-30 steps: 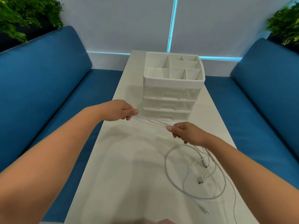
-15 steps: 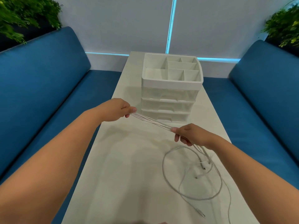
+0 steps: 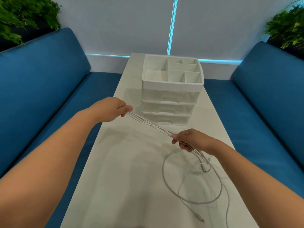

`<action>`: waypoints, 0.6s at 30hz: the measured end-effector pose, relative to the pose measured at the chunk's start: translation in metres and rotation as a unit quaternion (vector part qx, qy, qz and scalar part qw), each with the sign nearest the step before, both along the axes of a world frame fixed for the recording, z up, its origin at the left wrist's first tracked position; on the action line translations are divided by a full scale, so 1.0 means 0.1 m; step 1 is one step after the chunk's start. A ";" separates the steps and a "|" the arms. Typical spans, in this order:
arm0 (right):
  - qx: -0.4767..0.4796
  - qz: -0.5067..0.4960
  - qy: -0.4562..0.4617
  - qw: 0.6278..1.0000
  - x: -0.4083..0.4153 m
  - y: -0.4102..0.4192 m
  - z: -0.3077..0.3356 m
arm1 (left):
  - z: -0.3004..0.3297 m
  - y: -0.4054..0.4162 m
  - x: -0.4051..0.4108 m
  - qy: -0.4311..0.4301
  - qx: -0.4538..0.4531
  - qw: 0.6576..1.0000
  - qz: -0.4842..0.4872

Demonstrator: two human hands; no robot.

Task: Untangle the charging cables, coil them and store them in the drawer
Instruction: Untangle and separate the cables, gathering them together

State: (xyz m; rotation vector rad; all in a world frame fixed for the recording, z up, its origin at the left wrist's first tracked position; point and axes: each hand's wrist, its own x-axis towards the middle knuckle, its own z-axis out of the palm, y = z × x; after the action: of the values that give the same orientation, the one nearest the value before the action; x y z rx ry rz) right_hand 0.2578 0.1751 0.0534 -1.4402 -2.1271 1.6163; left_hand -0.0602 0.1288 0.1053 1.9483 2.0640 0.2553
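Observation:
Several thin white charging cables (image 3: 148, 123) run taut as a bundle between my two hands above the white table (image 3: 115, 178). My left hand (image 3: 113, 111) pinches one end of the bundle near the drawer unit. My right hand (image 3: 190, 140) grips the bundle lower and to the right. Below my right hand the loose cable lengths (image 3: 192, 178) lie in a wide loop on the table, with plug ends showing. The white drawer unit (image 3: 169, 102) stands behind, its three drawers closed and a divided tray on top.
Blue sofa seats (image 3: 41, 96) run along both long sides of the narrow table. Green plants (image 3: 24, 14) stand behind the sofa backs at the far left and right. A white wall with a lit blue strip closes the far end.
My right hand has slid down and to the right along the bundle, so the taut stretch between the hands is longer. The loose loop on the table has shifted slightly.

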 end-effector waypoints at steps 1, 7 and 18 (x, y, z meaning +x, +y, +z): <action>-0.030 0.019 0.037 0.999 0.06 -0.01 0.01 | 0.02 -0.01 -0.04 0.000 0.006 1.000 0.005; 0.127 0.055 -0.153 0.978 0.04 0.09 -0.08 | 0.02 -0.01 0.06 -0.040 -0.033 0.998 -0.019; 0.053 0.007 -0.001 0.999 0.21 0.11 -0.01 | 0.04 0.00 -0.10 -0.021 -0.018 1.000 0.002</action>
State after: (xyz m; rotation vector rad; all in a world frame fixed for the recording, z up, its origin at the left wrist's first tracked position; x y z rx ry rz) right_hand 0.2784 0.1864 0.0527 -1.3992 -2.1931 1.4836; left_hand -0.0704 0.1292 0.1089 1.9023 2.0310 0.2570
